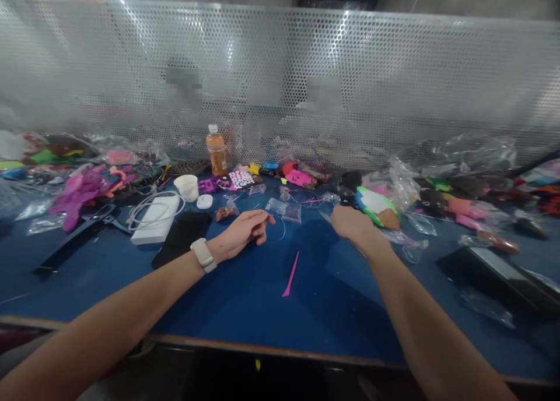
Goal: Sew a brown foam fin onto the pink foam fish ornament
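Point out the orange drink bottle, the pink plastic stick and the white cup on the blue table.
Orange drink bottle with white cap [216, 151], head view, on its orange body.
Thin pink plastic stick [290, 275], head view, mid-shaft.
Small white cup [188, 187], head view, on its side wall.

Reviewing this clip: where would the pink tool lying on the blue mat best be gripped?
Probably the thin upper shaft of the pink tool, pinched from above. It lies flat on the blue mat, its broader tip toward the person, clear of both hands.
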`<state>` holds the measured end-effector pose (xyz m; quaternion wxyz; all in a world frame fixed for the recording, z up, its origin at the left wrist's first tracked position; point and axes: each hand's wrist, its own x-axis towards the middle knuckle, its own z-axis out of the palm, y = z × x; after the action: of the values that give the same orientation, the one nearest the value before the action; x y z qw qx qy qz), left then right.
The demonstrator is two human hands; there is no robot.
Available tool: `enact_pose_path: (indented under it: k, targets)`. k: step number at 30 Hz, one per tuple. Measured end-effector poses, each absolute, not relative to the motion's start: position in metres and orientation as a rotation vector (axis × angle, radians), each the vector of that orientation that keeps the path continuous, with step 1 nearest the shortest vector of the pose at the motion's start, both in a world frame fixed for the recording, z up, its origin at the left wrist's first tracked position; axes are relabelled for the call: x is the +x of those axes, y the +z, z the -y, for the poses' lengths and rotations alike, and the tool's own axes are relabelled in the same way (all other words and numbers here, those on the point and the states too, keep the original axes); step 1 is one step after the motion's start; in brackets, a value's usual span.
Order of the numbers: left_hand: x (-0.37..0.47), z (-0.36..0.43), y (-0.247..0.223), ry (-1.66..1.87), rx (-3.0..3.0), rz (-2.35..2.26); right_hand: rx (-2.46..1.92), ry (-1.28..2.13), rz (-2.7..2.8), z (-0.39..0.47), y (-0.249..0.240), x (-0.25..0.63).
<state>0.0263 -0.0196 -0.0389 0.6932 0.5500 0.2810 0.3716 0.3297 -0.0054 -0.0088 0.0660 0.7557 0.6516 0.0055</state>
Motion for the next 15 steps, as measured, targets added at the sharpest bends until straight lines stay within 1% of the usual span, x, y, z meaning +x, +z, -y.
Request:
enact_pose_path:
  k: [4,6,9,12,15]
  targets:
    - [0.027,0.020,-0.040,0.861,1.183,-0.564,2.339,0.117,-1.996,0.013,0.006,0.324]
    - [0.027,0.021,-0.040,0.890,1.160,-0.531,2.369,0.157,-2.130,0.017,0.016,0.319]
    - [0.028,0.021,-0.039,0.911,1.148,-0.498,2.349,0.136,-2.721,0.022,0.025,0.304]
    - [0.029,0.023,-0.038,0.933,1.144,-0.468,2.279,-0.009,-3.328,0.032,0.027,0.285]
    - [0.029,0.024,-0.037,0.961,1.147,-0.468,2.460,-0.020,-3.607,0.044,0.028,0.270]
